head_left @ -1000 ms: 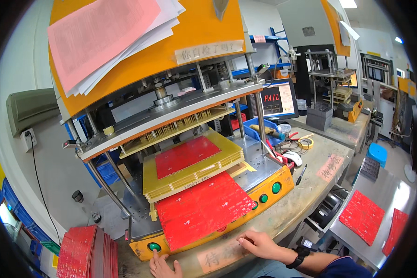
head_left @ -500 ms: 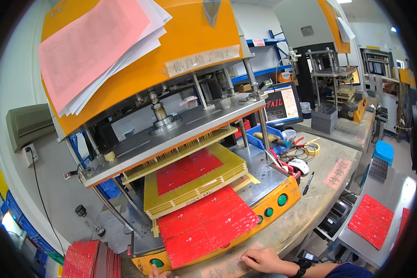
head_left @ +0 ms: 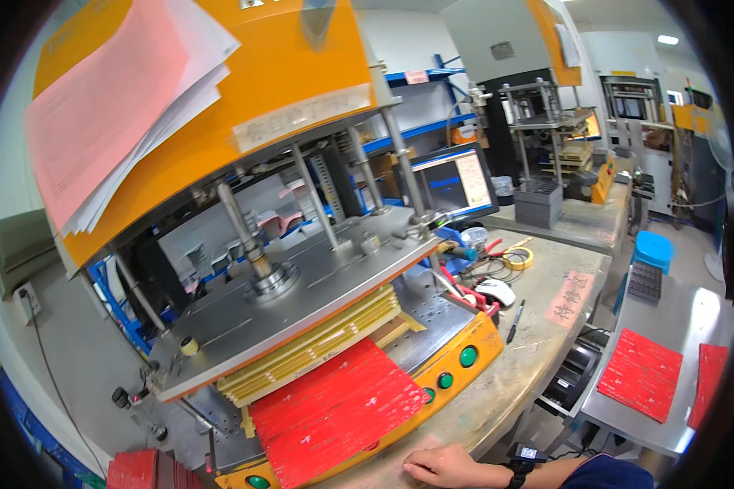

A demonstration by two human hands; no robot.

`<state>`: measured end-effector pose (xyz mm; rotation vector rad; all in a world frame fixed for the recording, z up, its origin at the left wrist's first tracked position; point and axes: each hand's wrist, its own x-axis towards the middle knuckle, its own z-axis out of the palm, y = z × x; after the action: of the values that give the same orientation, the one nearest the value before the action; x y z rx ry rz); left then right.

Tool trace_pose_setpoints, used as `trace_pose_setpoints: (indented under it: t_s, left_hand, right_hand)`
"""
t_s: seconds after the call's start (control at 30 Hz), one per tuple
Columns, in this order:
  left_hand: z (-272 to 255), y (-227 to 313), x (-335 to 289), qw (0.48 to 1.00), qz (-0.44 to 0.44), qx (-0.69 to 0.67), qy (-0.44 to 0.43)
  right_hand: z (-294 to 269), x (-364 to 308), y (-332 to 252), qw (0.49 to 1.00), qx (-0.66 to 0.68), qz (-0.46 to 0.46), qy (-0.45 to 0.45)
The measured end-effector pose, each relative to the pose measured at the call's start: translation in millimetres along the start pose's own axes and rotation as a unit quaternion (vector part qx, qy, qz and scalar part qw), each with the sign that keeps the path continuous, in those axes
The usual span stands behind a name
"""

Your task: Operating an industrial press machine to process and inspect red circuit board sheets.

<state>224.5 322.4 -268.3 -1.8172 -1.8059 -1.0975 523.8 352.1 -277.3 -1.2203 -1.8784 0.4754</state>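
Over the table (head_left: 473, 411), your right hand (head_left: 444, 467) is hovering loosely curled, seemingly empty — your left hand unseen — while the red board (head_left: 338, 407), likely light, stiff, best edge-held, is overhanging the orange panel (head_left: 487, 338).

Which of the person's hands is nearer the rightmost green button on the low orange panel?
Right. The right hand is below the green button in the picture, apart from it. The left hand is out of view.
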Motion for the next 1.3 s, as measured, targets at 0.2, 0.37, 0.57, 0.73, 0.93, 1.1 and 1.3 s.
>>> trace_pose_setpoints:
  t_s: [0.2, 0.37, 0.57, 0.73, 0.93, 1.1, 1.3]
  left_hand:
    - [5.1, -6.7, -5.5, 0.999, -0.002, 0.030, 0.020]
    - [12.8, -16.4, -10.5, 0.993, -0.020, -0.062, 0.098]
    - [6.7, -9.9, -7.6, 0.931, -0.166, -0.302, 0.118]
    - [0.4, 4.0, -3.1, 0.926, -0.179, -0.307, 0.131]
    - [2.4, 1.4, -4.0, 0.925, -0.198, -0.284, 0.155]
    - [0.3, -6.6, -10.8, 0.905, -0.230, -0.343, 0.100]
    - [-3.5, -4.8, -11.8, 0.905, -0.248, -0.338, 0.073]
  right_hand:
    - [1.5, -2.2, 4.1, 0.998, 0.011, -0.050, 0.040]
    - [3.5, -1.6, 9.5, 0.998, 0.023, -0.052, 0.020]
    - [0.2, -3.3, 11.1, 0.997, 0.029, -0.064, 0.014]
    - [-2.7, -3.2, 9.9, 0.996, 0.045, -0.075, 0.023]
    - [-0.9, -3.7, 11.2, 0.996, 0.048, -0.075, 0.021]
    - [-0.6, -3.9, 11.7, 0.995, 0.050, -0.081, 0.026]
    - [-2.3, -4.3, 10.3, 0.997, 0.045, -0.067, 0.005]
